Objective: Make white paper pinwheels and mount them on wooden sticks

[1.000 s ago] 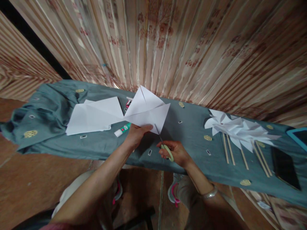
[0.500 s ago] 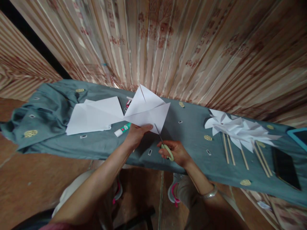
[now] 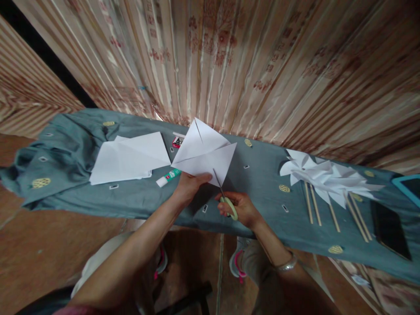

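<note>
My left hand (image 3: 191,186) pinches the lower edge of a white square sheet of paper (image 3: 206,151), thumb on top. The sheet is held up over the cloth, tilted, with a slit running in from its top corner and a crease or cut line across its middle. In my right hand (image 3: 241,208) is a pair of scissors (image 3: 229,202) with pale green handles. Their dark blades reach into the lower right corner of the paper, one blade lying over it; the other is hidden beneath.
Left lies a stack of white paper (image 3: 131,158). A glue stick (image 3: 168,178) and a small red box (image 3: 176,142) sit behind my left hand. To the right are white paper pinwheels (image 3: 323,173) on wooden sticks (image 3: 334,218), a dark phone (image 3: 390,229) and a blue-edged object (image 3: 408,186).
The paper and my left hand have shifted slightly right and toward me, so more of the red box shows. The scissors have hardly moved, their blades still at the lower right corner.
</note>
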Demonstrator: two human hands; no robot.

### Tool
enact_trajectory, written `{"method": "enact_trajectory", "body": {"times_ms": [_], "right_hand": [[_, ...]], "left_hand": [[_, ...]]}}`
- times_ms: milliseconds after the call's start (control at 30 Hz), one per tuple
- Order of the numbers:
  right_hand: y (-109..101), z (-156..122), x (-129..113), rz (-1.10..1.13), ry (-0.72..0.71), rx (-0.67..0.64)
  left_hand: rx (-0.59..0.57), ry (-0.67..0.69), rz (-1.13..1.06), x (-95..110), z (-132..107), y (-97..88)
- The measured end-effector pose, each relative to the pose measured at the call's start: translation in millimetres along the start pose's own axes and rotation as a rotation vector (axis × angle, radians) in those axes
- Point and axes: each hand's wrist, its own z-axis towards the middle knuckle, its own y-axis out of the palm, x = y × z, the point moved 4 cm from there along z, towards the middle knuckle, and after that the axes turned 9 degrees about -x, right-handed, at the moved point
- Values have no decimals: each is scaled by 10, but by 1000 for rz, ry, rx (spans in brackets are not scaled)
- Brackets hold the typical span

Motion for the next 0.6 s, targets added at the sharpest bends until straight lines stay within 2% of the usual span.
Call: {"method": "enact_trajectory", "body": {"times_ms": [600], "right_hand": [[6, 1, -6, 19, -4, 25]], "left_hand": [[-3, -11, -35, 18, -4, 5]]}}
